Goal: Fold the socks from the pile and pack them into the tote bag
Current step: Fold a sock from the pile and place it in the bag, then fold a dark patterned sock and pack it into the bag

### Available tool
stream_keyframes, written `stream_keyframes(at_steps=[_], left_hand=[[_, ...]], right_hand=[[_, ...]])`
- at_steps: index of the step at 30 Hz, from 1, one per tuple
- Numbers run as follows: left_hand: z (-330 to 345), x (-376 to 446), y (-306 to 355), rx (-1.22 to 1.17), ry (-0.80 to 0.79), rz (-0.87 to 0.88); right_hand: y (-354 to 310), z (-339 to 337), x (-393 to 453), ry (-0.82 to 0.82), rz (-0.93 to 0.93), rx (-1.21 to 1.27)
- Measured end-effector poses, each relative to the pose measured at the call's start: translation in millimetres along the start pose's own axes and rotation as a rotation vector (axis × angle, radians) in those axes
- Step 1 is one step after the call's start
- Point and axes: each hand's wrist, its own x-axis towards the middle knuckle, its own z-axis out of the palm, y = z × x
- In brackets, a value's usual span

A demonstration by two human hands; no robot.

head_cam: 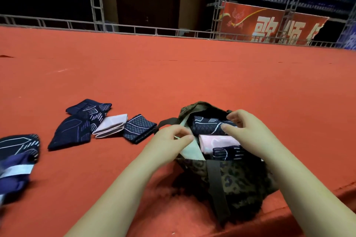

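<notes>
Left hand (169, 138) pinching pale lining at tote bag (238, 181) rim, 9 o'clock side of opening, fingers curled on fabric. Right hand (244, 129) over the opening, thumb and fingers grasping folded dark patterned sock (208, 126) at bag's 12 o'clock end. Inside bag, toward 6 o'clock: pink folded sock (215, 141), then another dark striped sock (227, 153). Camo-print tote sitting on red tabletop (173, 75) near front edge, at 5 o'clock of frame, dark strap (217, 184) hanging down front. Outside bag, row of folded socks at its 9 o'clock: diamond-pattern navy sock (139, 128) nearest, pale pink sock (111, 126) touching it, two navy line-pattern socks (81, 121) overlapping beyond. Far 9 o'clock edge: unfolded pile (17, 156), navy and blue, partly blurred. Background at 12 to 2 o'clock: metal railing (115, 25), red banner (269, 27).
</notes>
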Motion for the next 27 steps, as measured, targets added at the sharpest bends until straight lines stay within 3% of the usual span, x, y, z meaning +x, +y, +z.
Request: stream_keyframes(at_steps=[7,13,19,22,27], left_hand=[[-75,-26,-82,-0.071,0.129,-0.127],[-130,-61,-174,0.011,0.305,-0.258],[-156,-57,-222,-0.287,0.570,-0.348],[-159,-52,-234,-0.419,0.733,-0.369],[-157,-48,-244,-0.389,0.716,-0.348]], right_hand=[[-92,95,-7,-0.144,-0.173,0.173],[-129,202,7,-0.365,-0.108,0.349],[-144,279,34,-0.468,-0.090,0.397],[-154,299,59,-0.452,-0.086,0.462],[-196,332,138,-0.278,-0.115,0.570]])
